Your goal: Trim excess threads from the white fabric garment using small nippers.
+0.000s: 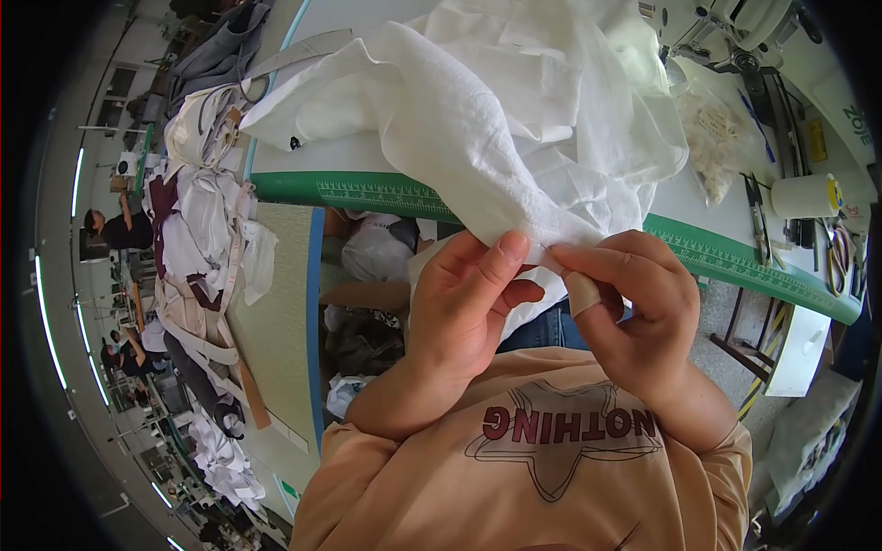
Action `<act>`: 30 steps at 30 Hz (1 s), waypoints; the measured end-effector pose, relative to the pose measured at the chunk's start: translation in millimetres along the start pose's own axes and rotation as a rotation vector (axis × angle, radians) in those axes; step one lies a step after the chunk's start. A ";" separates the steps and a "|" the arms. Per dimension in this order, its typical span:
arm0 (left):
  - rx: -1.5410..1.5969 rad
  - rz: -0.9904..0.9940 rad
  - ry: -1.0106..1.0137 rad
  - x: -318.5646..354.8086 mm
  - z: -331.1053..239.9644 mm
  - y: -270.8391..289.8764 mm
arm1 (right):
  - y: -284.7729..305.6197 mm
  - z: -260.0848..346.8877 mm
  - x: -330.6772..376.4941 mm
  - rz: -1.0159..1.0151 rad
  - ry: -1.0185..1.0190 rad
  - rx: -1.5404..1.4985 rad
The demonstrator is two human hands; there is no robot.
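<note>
A clear plastic bag of pale cream pieces with a small label [712, 138] lies on the white surface [684, 197], upper right.

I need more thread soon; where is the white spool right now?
In the head view, the white spool lies on the table's far right, beside the scissors, right of the white fabric.

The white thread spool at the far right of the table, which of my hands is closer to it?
Right. Your right hand pinches the white fabric below and left of the spool; your left hand pinches it farther left.
</note>
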State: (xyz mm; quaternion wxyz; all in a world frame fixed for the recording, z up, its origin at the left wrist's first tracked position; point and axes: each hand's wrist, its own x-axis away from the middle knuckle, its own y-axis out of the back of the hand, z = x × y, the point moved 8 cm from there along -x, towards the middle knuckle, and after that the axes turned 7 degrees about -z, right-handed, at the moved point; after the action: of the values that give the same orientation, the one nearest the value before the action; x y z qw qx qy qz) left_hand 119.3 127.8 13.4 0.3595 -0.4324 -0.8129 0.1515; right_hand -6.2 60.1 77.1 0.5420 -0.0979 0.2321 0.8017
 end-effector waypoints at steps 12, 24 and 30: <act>0.021 0.045 -0.020 1.6 -1.8 -1.0 | 1.2 -0.1 0.8 -0.002 -0.010 -0.058; 0.001 0.039 -0.023 2.2 -2.9 -1.2 | -0.2 -0.8 2.2 0.021 -0.054 -0.028; -0.056 0.029 -0.116 2.1 -5.9 -1.6 | 0.1 1.2 -0.8 -0.012 -0.030 0.008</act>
State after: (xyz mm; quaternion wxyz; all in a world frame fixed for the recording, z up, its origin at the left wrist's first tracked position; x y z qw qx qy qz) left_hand 121.9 128.2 19.3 0.2972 -0.4445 -0.8300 0.1586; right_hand -5.8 60.1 78.5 0.5508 -0.0851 0.2267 0.7987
